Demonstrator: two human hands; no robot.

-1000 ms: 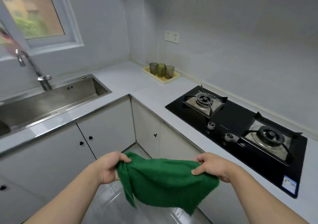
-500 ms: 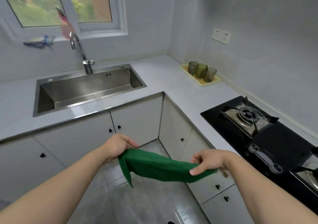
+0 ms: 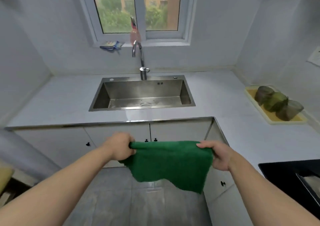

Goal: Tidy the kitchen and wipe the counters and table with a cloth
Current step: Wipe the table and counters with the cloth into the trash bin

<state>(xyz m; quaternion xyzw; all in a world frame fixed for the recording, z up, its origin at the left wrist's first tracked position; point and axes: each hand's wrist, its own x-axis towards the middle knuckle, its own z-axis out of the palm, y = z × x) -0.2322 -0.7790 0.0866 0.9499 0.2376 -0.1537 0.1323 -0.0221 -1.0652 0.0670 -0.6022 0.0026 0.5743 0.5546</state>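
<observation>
Green cloth [image 3: 171, 163] stretched in mid-air just short of the tabletop [image 3: 225, 104], top corners pinched tight in the grip of left hand [image 3: 121, 146] and right hand [image 3: 219, 156]; seemingly light, limp, best held by corners.

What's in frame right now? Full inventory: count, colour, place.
counter: 1, pale grey, L-shaped
cabinets: several, white, black knobs, under counter
sink: 1, steel, set in counter below window
faucet: 1, chrome, behind sink
tray: 1, yellow, on counter, right
glasses: 3, tinted green-grey, on tray
hob: 1, black, lower right edge
blue-white item: 1, on windowsill, unclear what
cloth: 1, green, held stretched in front of cabinets
left hand: 1, grips cloth's left end
right hand: 1, grips cloth's right end
</observation>
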